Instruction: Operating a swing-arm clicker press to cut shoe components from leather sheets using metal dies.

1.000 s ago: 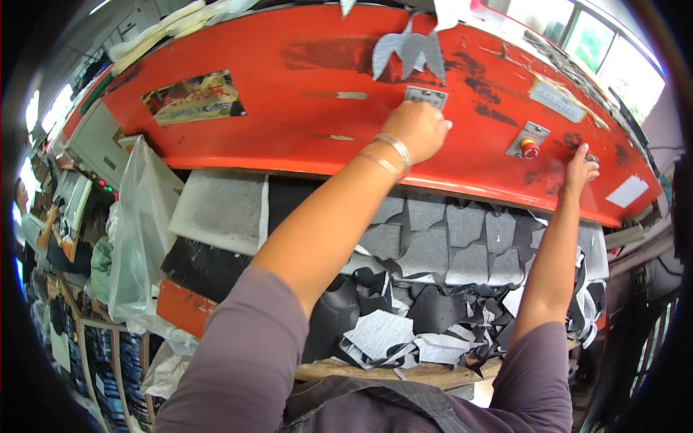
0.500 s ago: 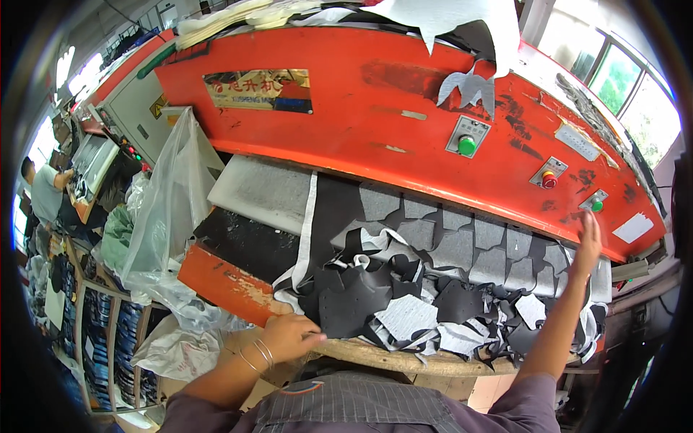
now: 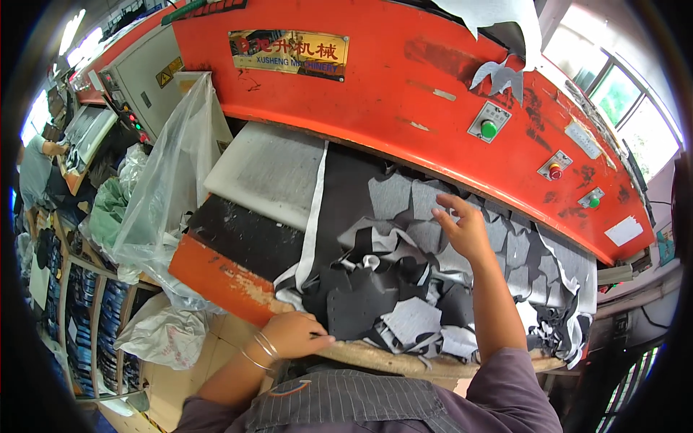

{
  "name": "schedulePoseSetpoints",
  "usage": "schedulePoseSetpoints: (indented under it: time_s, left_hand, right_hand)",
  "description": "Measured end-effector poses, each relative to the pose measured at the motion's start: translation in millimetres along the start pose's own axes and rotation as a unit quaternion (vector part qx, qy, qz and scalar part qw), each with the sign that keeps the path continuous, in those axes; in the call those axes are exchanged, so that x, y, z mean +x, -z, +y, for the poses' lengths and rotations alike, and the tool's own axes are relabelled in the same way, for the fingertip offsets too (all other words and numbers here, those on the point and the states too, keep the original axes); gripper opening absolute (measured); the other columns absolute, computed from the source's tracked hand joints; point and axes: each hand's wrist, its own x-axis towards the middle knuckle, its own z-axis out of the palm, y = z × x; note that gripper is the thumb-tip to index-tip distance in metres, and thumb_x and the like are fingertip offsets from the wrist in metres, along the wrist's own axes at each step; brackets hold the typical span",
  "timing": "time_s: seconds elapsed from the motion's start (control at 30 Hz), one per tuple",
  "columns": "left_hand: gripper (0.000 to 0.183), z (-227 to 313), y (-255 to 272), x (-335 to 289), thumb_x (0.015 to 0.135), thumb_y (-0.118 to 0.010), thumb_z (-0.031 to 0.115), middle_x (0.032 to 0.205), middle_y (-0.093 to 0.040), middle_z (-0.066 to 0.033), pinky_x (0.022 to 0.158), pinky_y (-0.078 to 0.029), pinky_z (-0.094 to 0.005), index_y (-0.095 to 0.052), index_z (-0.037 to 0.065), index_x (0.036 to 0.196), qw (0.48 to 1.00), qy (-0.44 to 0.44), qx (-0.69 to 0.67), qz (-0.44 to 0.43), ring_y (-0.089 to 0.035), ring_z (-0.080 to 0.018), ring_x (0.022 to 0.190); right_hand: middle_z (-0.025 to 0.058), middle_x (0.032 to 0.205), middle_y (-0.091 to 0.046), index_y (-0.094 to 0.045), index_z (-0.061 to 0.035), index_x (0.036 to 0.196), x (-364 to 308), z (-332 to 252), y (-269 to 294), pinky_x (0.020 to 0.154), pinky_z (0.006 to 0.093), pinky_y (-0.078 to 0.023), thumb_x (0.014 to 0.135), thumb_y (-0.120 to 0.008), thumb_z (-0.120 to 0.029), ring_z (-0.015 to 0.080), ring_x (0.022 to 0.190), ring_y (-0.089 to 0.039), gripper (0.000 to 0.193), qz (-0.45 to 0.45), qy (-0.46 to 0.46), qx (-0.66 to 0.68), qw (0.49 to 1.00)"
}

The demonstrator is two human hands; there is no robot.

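Observation:
My left hand (image 3: 292, 335) lies at the front edge of the work table, beside a pile of black and grey material scraps (image 3: 361, 310). Its fingers are closed, with a small dark thing at the tips that I cannot make out. My right hand (image 3: 462, 227) is raised over the sheet with its fingers apart and nothing in them. Below it lie several grey cut pieces (image 3: 390, 198), set side by side on a black sheet (image 3: 346, 177). A white strip (image 3: 312, 224) runs along that sheet's left border. My forearm hides part of the scraps.
A red press beam (image 3: 404, 86) spans the far side, carrying a green button (image 3: 489, 130), a red button (image 3: 555, 171) and another green button (image 3: 594, 203). Clear plastic (image 3: 166, 187) hangs at the left. Farther left, another person (image 3: 32, 169) stands at a machine.
My right hand has moved left and nearer, from beside the far-right green button to over the grey pieces. My left hand stays at the table edge. The view has shifted slightly.

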Motion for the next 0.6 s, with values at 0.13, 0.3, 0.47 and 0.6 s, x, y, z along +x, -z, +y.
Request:
schedulePoseSetpoints:
  time_s: [0.13, 0.3, 0.47, 0.6]
  left_hand:
    - [0.035, -45.2, 69.9, 81.4, 0.089, -0.067, 0.02, 0.104, -0.066, -0.0072, 0.081, -0.053, -0.0328, -0.061, 0.0, 0.117, 0.869, 0.043, -0.485, 0.086, -0.063, -0.0159, 0.091]
    - [0.043, -81.0, 146.5, 229.3, 0.087, -0.068, 0.03, 0.102, -0.061, -0.0103, 0.077, -0.052, -0.0344, -0.057, -0.002, 0.113, 0.782, 0.158, -0.561, 0.219, -0.062, -0.0199, 0.092]
    - [0.037, -71.3, 175.2, 295.9, 0.085, -0.069, 0.034, 0.088, -0.064, -0.016, 0.075, -0.051, -0.0375, -0.064, -0.002, 0.089, 0.907, 0.289, -0.271, 0.141, -0.065, -0.0294, 0.085]
    - [0.046, -98.0, 185.5, 313.9, 0.085, -0.066, 0.035, 0.11, -0.063, -0.0246, 0.091, -0.047, -0.0432, -0.065, -0.005, 0.106, 0.949, 0.223, 0.064, 0.215, -0.061, -0.0387, 0.104]
  right_hand:
    - [0.0171, 0.119, -0.062, -0.061, -0.0043, 0.119, 51.1, 45.9, -34.0, 0.091, 0.0392, -0.047, 0.082, -0.07, -0.023, 0.0357, 0.104, -0.06, 0.042, 0.001, 0.037, -0.07, 0.997]
    - [0.0118, 0.116, -0.062, -0.063, -0.0076, 0.112, 128.5, 72.4, -89.9, 0.088, 0.0395, -0.048, 0.078, -0.071, -0.022, 0.0319, 0.107, -0.058, 0.038, 0.067, 0.178, -0.185, 0.964]
    - [0.006, 0.093, -0.062, -0.067, -0.0089, 0.097, 164.1, 91.4, -92.6, 0.08, 0.0366, -0.05, 0.074, -0.07, -0.016, 0.0268, 0.093, -0.058, 0.024, 0.023, 0.249, -0.261, 0.932]
    - [0.009, 0.088, -0.061, -0.069, -0.0077, 0.09, 174.0, 98.1, -97.0, 0.076, 0.0375, -0.051, 0.078, -0.065, -0.009, 0.0285, 0.088, -0.059, 0.014, 0.005, 0.279, -0.208, 0.938]
